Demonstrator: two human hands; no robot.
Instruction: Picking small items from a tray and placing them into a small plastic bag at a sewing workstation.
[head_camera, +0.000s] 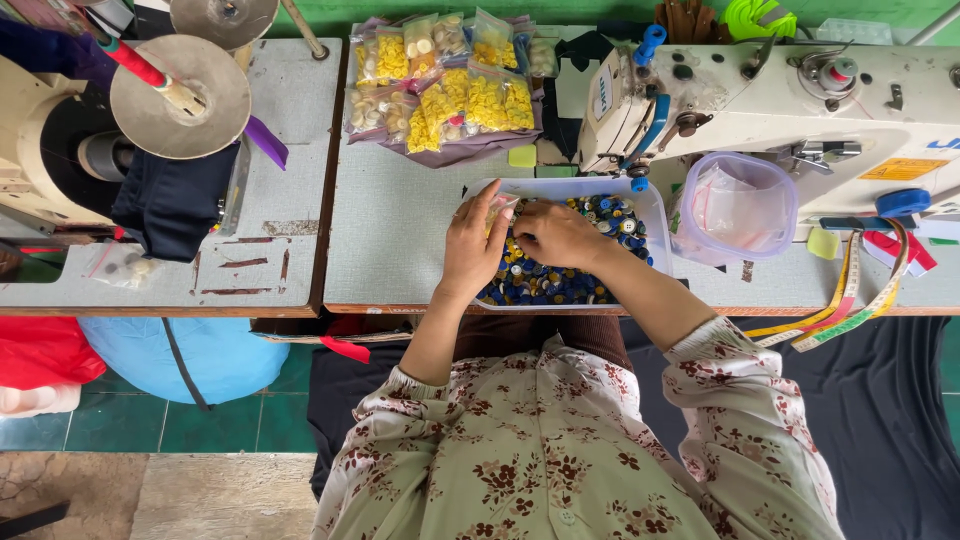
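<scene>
In the head view, both hands are over a white tray (655, 205) that stands on the grey table (400, 240), close to its front edge. The tray is full of small buttons (545, 283), mostly blue and dark, with some yellow ones. The left hand (473, 250) has its fingers bent and pinches a small clear bag (502, 207) at the upper left part of the tray. The right hand (557, 235) lies just beside it, with the fingers curled down into the buttons; I cannot tell if it grasps something. The two hands almost touch each other.

Behind the tray, several clear bags of yellow and cream buttons (445, 95) lie together on a purple cloth. To the right, a white sewing machine (780, 100) stands on the table, and a round clear container (738, 208) is just beside the tray. A yellow measuring tape (840, 310) hangs over the table edge at the right.
</scene>
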